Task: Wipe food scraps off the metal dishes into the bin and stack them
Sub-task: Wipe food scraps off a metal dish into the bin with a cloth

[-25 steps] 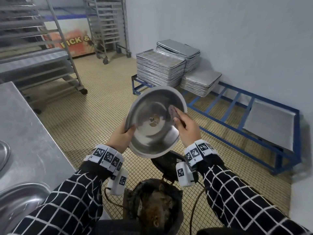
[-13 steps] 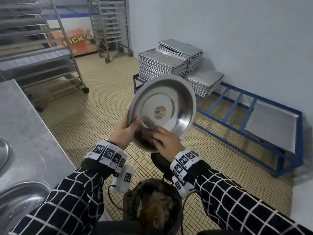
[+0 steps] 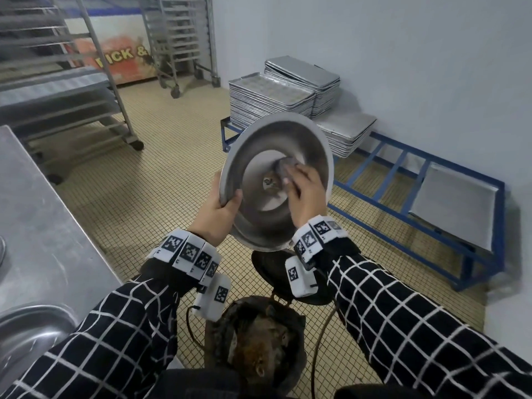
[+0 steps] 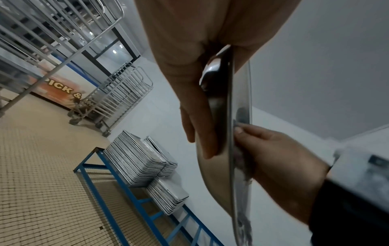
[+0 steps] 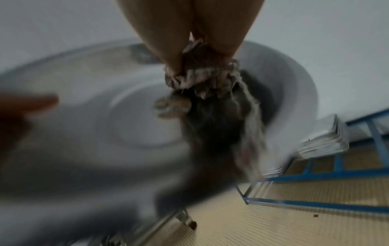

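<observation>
A round metal dish is tilted up on edge over the dark bin, its hollow facing me. My left hand grips its left rim, thumb inside, fingers behind. My right hand holds a grimy wad of cloth and presses it against the dish's inner face right of centre. A small food scrap sticks at the dish's centre. In the right wrist view the crumpled cloth sits between my fingers against the blurred dish. The bin holds brown scraps.
A steel counter runs along the left, with another metal dish at its near corner. Stacks of baking trays rest on a low blue frame by the wall. Wheeled tray racks stand behind on the tiled floor.
My right hand with the cloth has swept from the dish's lower rim up to right of its centre. The dish is tilted a little more toward me.
</observation>
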{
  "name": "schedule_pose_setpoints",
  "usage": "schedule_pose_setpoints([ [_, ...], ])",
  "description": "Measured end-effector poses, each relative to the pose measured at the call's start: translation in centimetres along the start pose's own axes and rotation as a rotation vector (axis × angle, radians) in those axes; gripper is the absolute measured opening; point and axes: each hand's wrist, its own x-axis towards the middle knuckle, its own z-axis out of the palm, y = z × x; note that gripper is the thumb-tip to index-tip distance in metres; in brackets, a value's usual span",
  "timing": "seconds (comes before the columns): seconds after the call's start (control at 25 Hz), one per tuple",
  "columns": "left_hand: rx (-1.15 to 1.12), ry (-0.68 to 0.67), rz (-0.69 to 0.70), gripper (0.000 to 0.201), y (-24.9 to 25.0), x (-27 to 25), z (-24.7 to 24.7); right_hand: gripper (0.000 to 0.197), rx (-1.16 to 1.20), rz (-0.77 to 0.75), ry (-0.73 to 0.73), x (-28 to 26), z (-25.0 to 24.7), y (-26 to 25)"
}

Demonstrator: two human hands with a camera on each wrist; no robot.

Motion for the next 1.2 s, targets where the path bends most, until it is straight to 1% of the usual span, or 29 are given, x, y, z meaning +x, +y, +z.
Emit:
schedule_pose_setpoints([
  [0.08,-0.055,0.004,-0.017,0.044,0.2,0.3,0.2,0.036,-0.024,-0.046,-0.107,-1.1,0.4,1.0],
  [0.16,-0.107,0.036,-0.013,0.046,0.2,0.5,0.1,0.035,-0.066,-0.095,-0.161,-2.0,0.3,1.7],
  [0.28,-0.132,0.086,0.021,0.048,0.6,0.5,0.2,0.027,-0.183,-0.200,-0.315,-3.6,0.7,1.2],
  [0.36,-0.101,0.121,0.052,0.048,0.6,0.4,0.6,0.020,-0.199,-0.243,-0.386,-4.6,0.9,0.1],
  [0.44,-0.062,0.141,0.060,0.053,0.4,0.3,1.0,0.025,-0.118,-0.260,-0.366,-5.8,1.0,-0.7],
  [0.56,-0.060,0.167,0.023,0.057,0.4,0.2,1.2,0.033,0.109,-0.207,-0.257,-7.6,1.6,-2.4],
  [0.6,-0.089,0.168,0.013,0.058,0.8,0.0,1.3,0.038,0.160,-0.198,-0.266,-7.9,1.8,-3.1],
  [0.64,-0.122,0.162,0.017,0.057,1.1,-0.2,1.4,0.044,0.181,-0.189,-0.312,-7.9,2.0,-3.7],
  [0.68,-0.145,0.145,0.032,0.055,1.3,-0.3,1.4,0.048,0.155,-0.188,-0.380,-7.6,2.1,-4.1],
  [0.76,-0.173,0.121,0.055,0.047,1.7,-0.4,1.2,0.052,0.003,-0.208,-0.476,-6.2,1.9,-3.8],
  [0.84,-0.203,0.130,0.052,0.035,1.7,-0.3,0.6,0.051,-0.225,-0.221,-0.488,-4.8,1.4,-1.9],
  [0.92,-0.226,0.127,0.041,0.030,1.6,-0.1,0.2,0.053,-0.454,-0.214,-0.460,-4.2,0.8,0.3],
  [0.96,-0.230,0.124,0.040,0.029,1.7,-0.2,0.2,0.057,-0.513,-0.212,-0.440,-4.3,0.7,0.9],
  [1.0,-0.231,0.133,0.038,0.029,1.5,-0.2,0.2,0.060,-0.511,-0.215,-0.416,-4.8,0.7,1.1],
  [1.04,-0.235,0.146,0.038,0.031,1.4,-0.3,0.3,0.059,-0.448,-0.239,-0.390,-5.6,1.0,0.8],
  [1.08,-0.232,0.160,0.036,0.033,1.2,-0.4,0.3,0.055,-0.335,-0.267,-0.364,-6.6,1.3,0.0],
  [1.16,-0.231,0.176,0.017,0.046,1.1,-0.5,0.4,0.045,-0.097,-0.287,-0.324,-8.5,1.9,-2.2],
  [1.2,-0.231,0.176,0.005,0.052,1.1,-0.6,0.5,0.043,-0.032,-0.290,-0.307,-9.0,2.2,-3.0],
])
